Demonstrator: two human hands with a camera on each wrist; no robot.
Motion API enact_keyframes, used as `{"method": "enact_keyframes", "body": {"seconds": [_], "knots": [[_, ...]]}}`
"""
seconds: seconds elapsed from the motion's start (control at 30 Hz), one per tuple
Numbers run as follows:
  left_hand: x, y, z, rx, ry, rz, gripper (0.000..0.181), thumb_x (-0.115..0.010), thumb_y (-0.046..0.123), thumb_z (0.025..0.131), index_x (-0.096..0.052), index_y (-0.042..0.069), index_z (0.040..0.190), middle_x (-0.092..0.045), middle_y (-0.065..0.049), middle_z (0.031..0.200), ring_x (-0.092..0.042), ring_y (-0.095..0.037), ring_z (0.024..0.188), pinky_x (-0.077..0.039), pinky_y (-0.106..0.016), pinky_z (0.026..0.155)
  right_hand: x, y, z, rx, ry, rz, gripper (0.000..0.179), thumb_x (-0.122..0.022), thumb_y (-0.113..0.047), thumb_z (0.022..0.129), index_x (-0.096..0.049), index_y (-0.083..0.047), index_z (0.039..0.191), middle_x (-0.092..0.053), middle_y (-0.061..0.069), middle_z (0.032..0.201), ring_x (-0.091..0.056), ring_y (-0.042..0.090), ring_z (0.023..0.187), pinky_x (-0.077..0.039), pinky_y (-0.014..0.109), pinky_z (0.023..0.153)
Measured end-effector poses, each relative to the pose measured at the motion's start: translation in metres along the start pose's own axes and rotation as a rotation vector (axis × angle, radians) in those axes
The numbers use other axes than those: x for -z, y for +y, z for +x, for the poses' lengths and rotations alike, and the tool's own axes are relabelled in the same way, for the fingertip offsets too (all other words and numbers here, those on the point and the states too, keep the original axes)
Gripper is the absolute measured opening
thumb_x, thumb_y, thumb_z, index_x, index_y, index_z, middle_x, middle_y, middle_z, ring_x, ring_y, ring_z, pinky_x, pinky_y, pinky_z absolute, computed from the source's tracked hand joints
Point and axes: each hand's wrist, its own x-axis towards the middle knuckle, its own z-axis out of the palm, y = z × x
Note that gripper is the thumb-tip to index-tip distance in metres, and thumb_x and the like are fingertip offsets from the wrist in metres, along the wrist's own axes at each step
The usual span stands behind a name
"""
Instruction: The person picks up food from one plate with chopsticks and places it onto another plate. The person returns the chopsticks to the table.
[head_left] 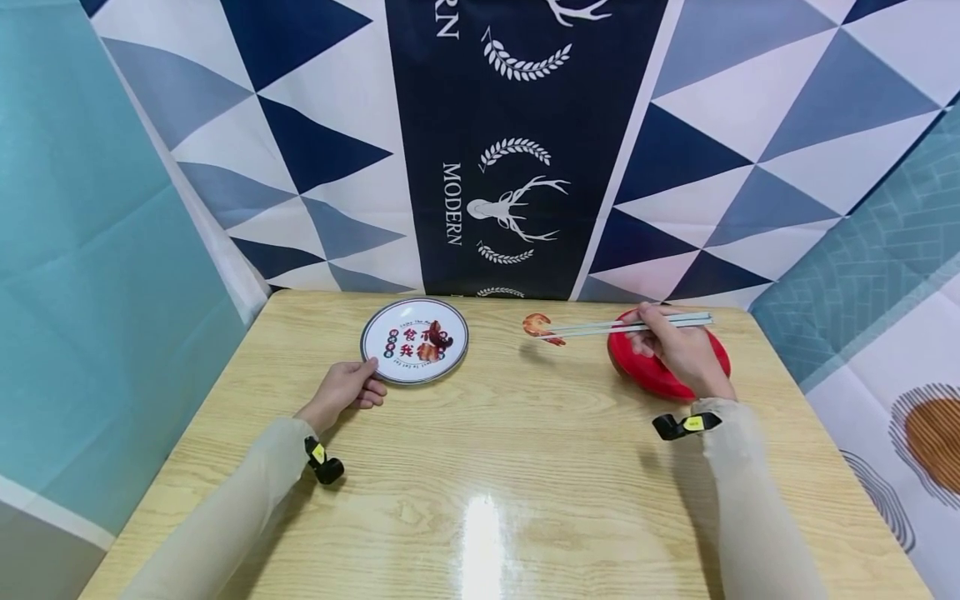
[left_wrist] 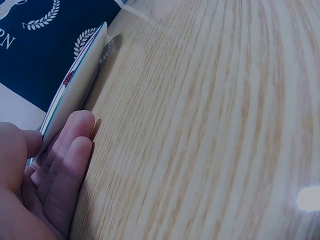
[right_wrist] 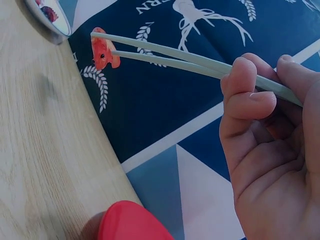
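Note:
My right hand (head_left: 671,354) grips a pair of pale green chopsticks (right_wrist: 190,62), whose tips pinch an orange shrimp (head_left: 542,327) above the table between the two plates. Under that hand is a red plate (head_left: 708,367), partly covered by the hand and wrist. On the left, my left hand (head_left: 348,390) pinches the near left rim of a white plate (head_left: 397,321), thumb on top and fingers beneath, as the left wrist view shows. Food pieces (head_left: 435,340), one dark and one orange-brown, lie on the white plate's right side over its printed characters.
The wood-grain table (head_left: 480,442) ends at a patterned cloth backdrop (head_left: 510,150) with deer heads and triangles. Teal cloth (head_left: 112,250) hangs along the left side. Black wrist cameras (head_left: 324,462) sit on both sleeves.

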Motion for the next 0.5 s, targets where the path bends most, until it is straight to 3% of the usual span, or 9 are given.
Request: {"method": "enact_keyframes", "body": {"seconds": [0.1,0.27,0.5], "knots": [[0.000,0.000,0.000,-0.004,-0.004,0.007,0.052,-0.045,0.043,0.110,-0.064,-0.005,0.120,-0.074,-0.001,0.082,-0.071,-0.008,0.066,-0.062,-0.023,0.064,-0.003,0.000,0.003,-0.005,0.003,0.004,0.056,-0.052,-0.052,0.104,-0.067,0.000,0.120,-0.068,0.000,0.080,-0.060,0.014,0.066,-0.056,0.020,0.062],[0.003,0.000,-0.004,-0.004,0.013,0.026,0.053,-0.044,0.044,0.111,-0.064,-0.004,0.119,-0.073,0.000,0.081,-0.070,-0.007,0.066,-0.061,-0.022,0.064,-0.010,-0.001,0.007,0.019,-0.003,-0.013,0.056,-0.054,-0.053,0.103,-0.068,-0.001,0.119,-0.069,-0.002,0.082,-0.062,0.015,0.068,-0.059,0.021,0.067],[0.000,0.002,-0.004,-0.016,0.004,0.043,0.054,-0.044,0.046,0.110,-0.064,-0.004,0.118,-0.074,0.001,0.082,-0.071,-0.007,0.067,-0.061,-0.022,0.065,-0.015,-0.001,0.006,0.067,-0.026,0.012,0.053,-0.053,-0.049,0.105,-0.068,0.000,0.117,-0.069,0.007,0.085,-0.062,0.015,0.066,-0.058,0.019,0.064]]}}
